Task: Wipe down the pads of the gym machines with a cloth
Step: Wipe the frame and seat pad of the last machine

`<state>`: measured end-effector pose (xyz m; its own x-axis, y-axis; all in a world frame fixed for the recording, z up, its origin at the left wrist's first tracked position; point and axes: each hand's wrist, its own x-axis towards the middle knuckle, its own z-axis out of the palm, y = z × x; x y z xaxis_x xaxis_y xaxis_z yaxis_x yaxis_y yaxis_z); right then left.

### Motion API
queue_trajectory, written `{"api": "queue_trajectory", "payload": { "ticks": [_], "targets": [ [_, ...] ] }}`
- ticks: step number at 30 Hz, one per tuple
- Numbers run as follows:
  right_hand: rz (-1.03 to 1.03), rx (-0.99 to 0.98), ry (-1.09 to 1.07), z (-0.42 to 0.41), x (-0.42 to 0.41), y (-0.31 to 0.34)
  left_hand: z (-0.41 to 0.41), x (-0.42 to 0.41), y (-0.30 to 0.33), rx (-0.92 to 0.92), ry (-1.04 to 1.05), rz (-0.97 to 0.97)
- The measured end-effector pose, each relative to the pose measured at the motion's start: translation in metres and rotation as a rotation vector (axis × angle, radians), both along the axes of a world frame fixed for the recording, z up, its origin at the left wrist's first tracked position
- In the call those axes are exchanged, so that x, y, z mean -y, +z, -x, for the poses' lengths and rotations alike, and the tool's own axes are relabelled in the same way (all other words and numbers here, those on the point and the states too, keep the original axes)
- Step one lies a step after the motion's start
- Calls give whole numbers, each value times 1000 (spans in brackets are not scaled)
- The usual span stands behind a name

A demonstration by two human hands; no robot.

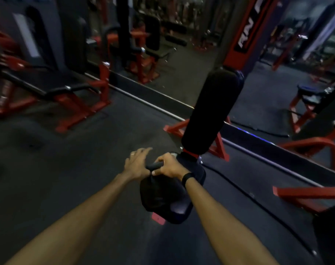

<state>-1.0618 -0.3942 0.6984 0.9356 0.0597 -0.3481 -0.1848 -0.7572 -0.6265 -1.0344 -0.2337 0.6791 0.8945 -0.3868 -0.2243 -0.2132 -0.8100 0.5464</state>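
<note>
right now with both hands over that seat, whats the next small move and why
Probably draw the dark cloth down across the seat pad. The right hand grips a dark rolled end, seemingly the cloth's top, whose rest hangs over the pad's near side. The left hand is spread open beside it, holding nothing. The upright back pad can follow.

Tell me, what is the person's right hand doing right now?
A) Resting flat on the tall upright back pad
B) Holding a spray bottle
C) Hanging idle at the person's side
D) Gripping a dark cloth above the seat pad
D: the right hand has its fingers curled round a bunched dark cloth, just above the seat pad, while the left hand lies open beside it.
</note>
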Motion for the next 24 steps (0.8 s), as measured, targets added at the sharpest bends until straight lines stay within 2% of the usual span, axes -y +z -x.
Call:
{"api": "queue_trajectory", "payload": {
  "ticks": [2, 6, 12, 15, 20, 24],
  "targets": [
    [75, 56, 136, -7, -45, 32, 1, -39, 29, 55, -33, -21],
    [105, 189, 355, -7, -119, 88, 25, -122, 64, 111, 79, 46],
    [-3, 428, 572, 12, -245, 166, 99, -268, 133, 337, 408, 218],
    [-91, 517, 630, 22, -301, 188, 131, -320, 171, 440, 488, 221],
    [-254, 505, 731, 40, -377, 212, 188, -389, 216, 569, 596, 168],
    [-400, 340, 868, 67, -427, 222, 231, -434, 233, 652, 724, 251]
  ]
}}
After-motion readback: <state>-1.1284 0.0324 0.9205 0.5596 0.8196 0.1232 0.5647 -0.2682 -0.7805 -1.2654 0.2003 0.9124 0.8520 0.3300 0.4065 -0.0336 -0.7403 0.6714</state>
